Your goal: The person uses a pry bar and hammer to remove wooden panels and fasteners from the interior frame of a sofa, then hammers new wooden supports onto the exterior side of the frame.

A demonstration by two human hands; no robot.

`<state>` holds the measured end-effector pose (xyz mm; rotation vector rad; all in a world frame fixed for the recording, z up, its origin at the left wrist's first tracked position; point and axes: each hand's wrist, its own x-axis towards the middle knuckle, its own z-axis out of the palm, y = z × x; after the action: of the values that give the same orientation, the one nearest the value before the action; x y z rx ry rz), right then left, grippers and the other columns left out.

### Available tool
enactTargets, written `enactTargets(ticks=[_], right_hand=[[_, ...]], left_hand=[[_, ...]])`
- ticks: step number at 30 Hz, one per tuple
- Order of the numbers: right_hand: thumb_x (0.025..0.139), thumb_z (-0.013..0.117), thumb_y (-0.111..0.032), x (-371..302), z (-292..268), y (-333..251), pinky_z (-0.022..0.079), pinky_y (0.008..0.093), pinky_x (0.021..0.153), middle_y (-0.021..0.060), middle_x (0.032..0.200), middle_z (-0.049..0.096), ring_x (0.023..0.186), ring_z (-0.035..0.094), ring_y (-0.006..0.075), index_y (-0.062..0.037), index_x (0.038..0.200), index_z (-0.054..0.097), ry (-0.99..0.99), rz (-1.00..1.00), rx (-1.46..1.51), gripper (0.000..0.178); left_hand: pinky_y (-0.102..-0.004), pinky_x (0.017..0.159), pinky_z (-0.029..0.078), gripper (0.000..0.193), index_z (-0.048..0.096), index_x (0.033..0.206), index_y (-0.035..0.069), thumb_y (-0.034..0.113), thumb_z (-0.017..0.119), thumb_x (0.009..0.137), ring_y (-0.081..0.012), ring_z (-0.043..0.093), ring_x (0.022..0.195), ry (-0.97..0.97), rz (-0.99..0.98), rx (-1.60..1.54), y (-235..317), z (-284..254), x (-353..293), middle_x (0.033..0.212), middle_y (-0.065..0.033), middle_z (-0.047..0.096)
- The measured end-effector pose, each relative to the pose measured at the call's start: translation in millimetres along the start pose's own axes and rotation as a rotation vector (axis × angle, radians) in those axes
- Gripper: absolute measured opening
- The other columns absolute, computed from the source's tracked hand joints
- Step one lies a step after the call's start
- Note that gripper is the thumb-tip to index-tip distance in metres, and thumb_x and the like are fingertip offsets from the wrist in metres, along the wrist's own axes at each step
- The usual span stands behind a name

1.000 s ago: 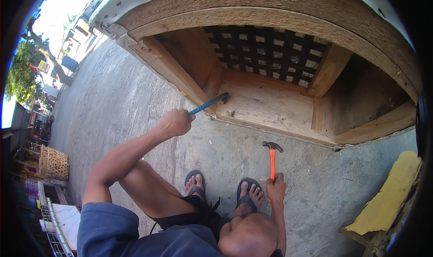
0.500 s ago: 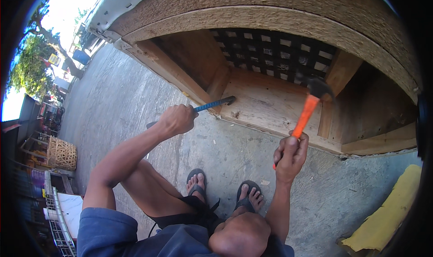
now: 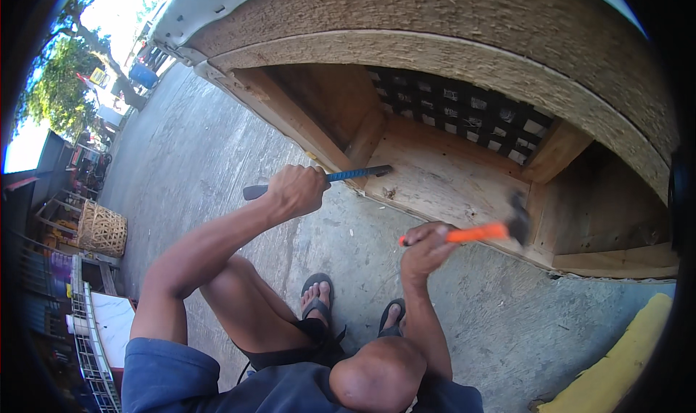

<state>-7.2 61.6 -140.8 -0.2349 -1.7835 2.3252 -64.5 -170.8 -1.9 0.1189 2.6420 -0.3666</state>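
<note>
Right hand (image 3: 428,249) around hammer (image 3: 478,233) (orange-handled)

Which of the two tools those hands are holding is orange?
The hammer in the right hand: its handle is orange, while the left hand's pry bar has a blue shaft.

We have a grey, scuffed concrete floor (image 3: 217,145) under us, streaked with paler and darker patches. The open wooden frame (image 3: 435,181) rests on it ahead, our dark sandals (image 3: 317,306) stand nearer, and small pale scraps (image 3: 352,232) lie between.
</note>
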Motion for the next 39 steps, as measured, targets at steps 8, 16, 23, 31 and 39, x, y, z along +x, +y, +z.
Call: enactTargets(ticks=[8,16,23,31,39], right_hand=[[0.107,0.051,-0.036,17.8,-17.3,-37.3,0.053,0.0473,0.058,0.0239,0.077,0.066,0.065,0.065,0.0472,-0.0013,0.106,0.055,-0.085,0.243,-0.047,0.035],[0.109,0.045,-0.036,-9.4,-16.9,13.5,0.052,0.0422,0.060,0.0131,0.072,0.060,0.064,0.062,0.0324,-0.0044,0.105,0.057,-0.335,0.193,-0.546,0.034],[0.108,0.048,-0.039,-6.9,-5.2,59.8,0.050,0.0429,0.057,0.0119,0.071,0.060,0.061,0.059,0.0321,-0.0050,0.104,0.056,-0.109,0.139,-0.468,0.036],[0.108,0.045,-0.041,6.6,3.8,28.8,0.054,0.0471,0.067,0.0238,0.083,0.066,0.071,0.065,0.0405,-0.0035,0.110,0.059,0.222,0.273,-0.022,0.040],[0.109,0.044,-0.042,20.7,-22.3,-6.7,0.048,0.0373,0.050,0.0100,0.069,0.057,0.051,0.054,0.0202,-0.0058,0.098,0.058,0.155,0.341,0.128,0.040]], left_hand=[[-0.0465,0.065,0.059,0.026,0.073,0.101,0.001,0.017,0.053,0.097,-0.0346,0.073,0.072,-0.059,-0.075,0.039,-9.7,14.3,-5.9,0.079,-0.0168,0.072],[-0.0449,0.068,0.059,0.028,0.073,0.103,0.000,0.020,0.054,0.099,-0.0348,0.073,0.075,-0.072,-0.064,0.019,-8.8,-2.7,-5.2,0.080,-0.0182,0.073],[-0.0440,0.065,0.060,0.024,0.076,0.097,0.003,0.016,0.056,0.094,-0.0339,0.074,0.075,-0.038,-0.043,0.042,11.9,-21.0,12.9,0.087,-0.0167,0.075],[-0.0442,0.065,0.060,0.024,0.077,0.095,0.004,0.018,0.057,0.095,-0.0332,0.074,0.075,-0.058,-0.026,0.050,5.1,-5.1,13.3,0.083,-0.0151,0.075],[-0.0426,0.066,0.059,0.025,0.076,0.094,0.004,0.021,0.058,0.096,-0.0338,0.074,0.077,-0.062,-0.061,0.005,-3.2,-0.6,5.5,0.082,-0.0147,0.074]])
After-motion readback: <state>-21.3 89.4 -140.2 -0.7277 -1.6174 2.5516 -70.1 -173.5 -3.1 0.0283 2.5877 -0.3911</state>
